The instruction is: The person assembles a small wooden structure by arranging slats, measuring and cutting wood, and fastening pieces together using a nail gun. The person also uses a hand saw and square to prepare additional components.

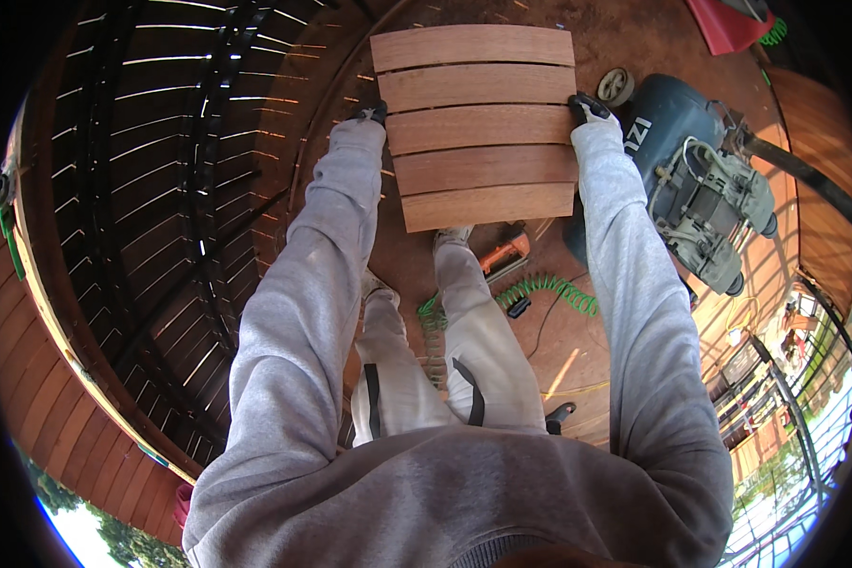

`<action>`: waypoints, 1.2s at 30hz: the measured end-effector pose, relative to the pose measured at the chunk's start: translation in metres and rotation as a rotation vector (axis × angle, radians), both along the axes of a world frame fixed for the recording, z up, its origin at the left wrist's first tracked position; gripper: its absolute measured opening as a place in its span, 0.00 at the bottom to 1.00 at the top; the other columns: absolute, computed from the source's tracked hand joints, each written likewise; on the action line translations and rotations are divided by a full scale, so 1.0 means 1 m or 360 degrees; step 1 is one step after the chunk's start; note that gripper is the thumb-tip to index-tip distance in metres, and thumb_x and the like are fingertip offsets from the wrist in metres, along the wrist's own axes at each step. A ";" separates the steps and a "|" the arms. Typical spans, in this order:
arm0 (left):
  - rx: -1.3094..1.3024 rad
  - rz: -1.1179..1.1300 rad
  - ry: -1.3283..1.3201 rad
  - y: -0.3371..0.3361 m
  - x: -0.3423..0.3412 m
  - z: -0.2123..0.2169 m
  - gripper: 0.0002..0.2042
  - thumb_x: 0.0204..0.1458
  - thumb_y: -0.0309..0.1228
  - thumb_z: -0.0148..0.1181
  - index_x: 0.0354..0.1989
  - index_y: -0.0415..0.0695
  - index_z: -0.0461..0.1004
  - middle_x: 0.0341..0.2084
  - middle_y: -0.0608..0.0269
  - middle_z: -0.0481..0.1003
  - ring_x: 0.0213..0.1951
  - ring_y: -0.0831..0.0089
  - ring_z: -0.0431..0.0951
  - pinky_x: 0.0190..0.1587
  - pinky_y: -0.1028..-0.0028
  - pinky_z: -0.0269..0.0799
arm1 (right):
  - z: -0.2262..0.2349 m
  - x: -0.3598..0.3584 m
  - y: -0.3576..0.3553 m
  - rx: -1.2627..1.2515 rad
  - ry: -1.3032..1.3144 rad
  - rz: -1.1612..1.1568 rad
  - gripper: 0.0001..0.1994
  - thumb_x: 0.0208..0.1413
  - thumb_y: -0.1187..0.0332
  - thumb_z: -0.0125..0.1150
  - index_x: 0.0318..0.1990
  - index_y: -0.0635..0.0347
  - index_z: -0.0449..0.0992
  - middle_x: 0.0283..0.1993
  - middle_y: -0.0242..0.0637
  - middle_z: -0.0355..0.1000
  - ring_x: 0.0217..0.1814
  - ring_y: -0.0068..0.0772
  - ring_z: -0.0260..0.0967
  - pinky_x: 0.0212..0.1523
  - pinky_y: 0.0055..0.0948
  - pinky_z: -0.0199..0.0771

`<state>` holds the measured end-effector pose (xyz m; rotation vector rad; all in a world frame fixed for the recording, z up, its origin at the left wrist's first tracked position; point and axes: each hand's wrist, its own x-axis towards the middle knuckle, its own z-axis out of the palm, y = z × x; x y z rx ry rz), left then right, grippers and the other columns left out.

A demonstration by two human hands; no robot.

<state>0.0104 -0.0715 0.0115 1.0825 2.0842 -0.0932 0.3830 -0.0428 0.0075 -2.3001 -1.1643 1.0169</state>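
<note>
Both my arms reach forward, holding up a slatted wooden panel [483, 130] of several reddish-brown boards with narrow gaps between them. My left hand [373, 115], in a dark glove, grips its left edge. On the opposite edge my right hand [589, 108], also gloved, is closed on the panel. The fingers of both hands are partly hidden behind the boards. Below the panel's near edge, an orange tool [505, 251] lies on the floor by my foot, its kind unclear.
A blue air compressor [672, 128] stands close to my right arm. Green coiled air hose [563, 287] runs across the floor near my legs. Dark slatted structure [175, 180] rises on the left. A red object [729, 26] sits at the far right.
</note>
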 end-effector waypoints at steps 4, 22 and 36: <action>-0.0026 0.0021 0.0012 0.001 0.001 -0.010 0.27 0.60 0.56 0.42 0.46 0.45 0.77 0.47 0.56 0.77 0.52 0.57 0.74 0.51 0.65 0.68 | -0.015 0.011 -0.001 0.0039 0.0250 -0.0085 0.08 0.59 0.70 0.58 0.42 0.52 0.83 0.42 0.27 0.80 0.46 0.21 0.74 0.50 0.21 0.68; 0.0150 0.0969 -0.1077 -0.099 -0.002 0.016 0.16 0.59 0.39 0.57 0.46 0.38 0.77 0.38 0.56 0.79 0.38 0.70 0.79 0.41 0.76 0.74 | -0.060 0.082 -0.106 -0.0080 0.1095 -0.0830 0.16 0.57 0.62 0.64 0.47 0.64 0.78 0.41 0.41 0.78 0.41 0.31 0.76 0.41 0.28 0.77; -0.0019 0.0453 -0.0705 -0.124 0.014 0.030 0.16 0.57 0.37 0.54 0.44 0.37 0.78 0.39 0.61 0.80 0.42 0.67 0.78 0.46 0.71 0.72 | -0.032 0.042 -0.159 0.0010 0.0678 -0.0551 0.10 0.56 0.75 0.62 0.45 0.64 0.79 0.42 0.33 0.78 0.44 0.22 0.73 0.50 0.22 0.72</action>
